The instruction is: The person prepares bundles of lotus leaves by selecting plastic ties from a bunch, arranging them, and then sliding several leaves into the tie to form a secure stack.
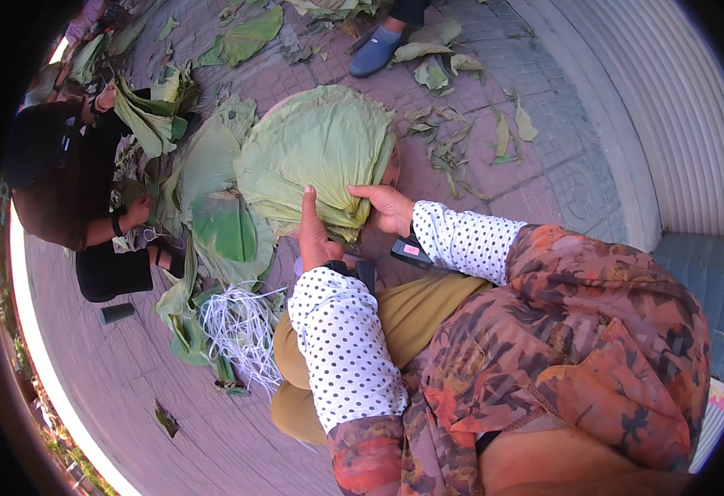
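Note:
A thick stack of large, pale green leaves (316, 149) lies fanned out in front of me, its gathered folds toward my lap. My left hand (316, 236) grips the near left edge, thumb laid on top and fingers hidden underneath. At the near right edge, my right hand (387, 208) pinches the folded leaves between thumb and fingers. Part of a reddish round rim (392, 168) shows under the stack on its right side; the rest is covered.
More leaves (225, 231) and a bundle of white strips (242, 331) lie to the left. Beyond them a co-worker in black (56, 165) handles leaves. Another person's blue shoe (376, 51) is at the far side. Leaf scraps (449, 149) litter the paving; a ribbed shutter (668, 99) stands right.

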A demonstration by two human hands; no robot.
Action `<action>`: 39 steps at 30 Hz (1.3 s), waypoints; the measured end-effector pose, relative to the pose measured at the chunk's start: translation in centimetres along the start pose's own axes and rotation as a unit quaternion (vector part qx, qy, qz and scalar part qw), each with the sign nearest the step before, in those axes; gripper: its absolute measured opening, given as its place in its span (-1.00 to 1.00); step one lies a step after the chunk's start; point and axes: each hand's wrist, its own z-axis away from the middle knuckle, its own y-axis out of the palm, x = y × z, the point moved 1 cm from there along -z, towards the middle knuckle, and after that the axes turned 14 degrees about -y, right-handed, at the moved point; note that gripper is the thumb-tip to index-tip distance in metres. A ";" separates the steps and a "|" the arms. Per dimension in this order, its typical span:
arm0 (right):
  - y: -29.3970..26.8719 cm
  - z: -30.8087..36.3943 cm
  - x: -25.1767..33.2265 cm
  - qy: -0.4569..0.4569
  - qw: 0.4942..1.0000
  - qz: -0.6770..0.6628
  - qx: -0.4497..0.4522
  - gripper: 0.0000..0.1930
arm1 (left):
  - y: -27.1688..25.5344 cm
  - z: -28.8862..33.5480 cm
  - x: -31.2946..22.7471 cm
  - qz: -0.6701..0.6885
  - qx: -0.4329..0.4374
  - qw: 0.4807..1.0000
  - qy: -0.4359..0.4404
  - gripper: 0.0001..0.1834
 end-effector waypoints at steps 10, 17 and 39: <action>4.6 2.6 4.7 -0.040 0.998 -0.032 0.037 -0.21 | 0.5 -2.5 -1.1 -0.034 -0.097 0.992 -0.066 -0.60; 6.4 3.8 6.1 -0.017 0.996 -0.082 0.040 -0.42 | 3.5 0.7 -0.2 -0.002 -0.048 0.999 -0.025 -0.55; 6.8 18.2 -8.4 -0.077 0.990 0.052 0.107 -0.54 | -10.0 16.5 9.3 -0.002 -0.024 0.992 0.122 -0.51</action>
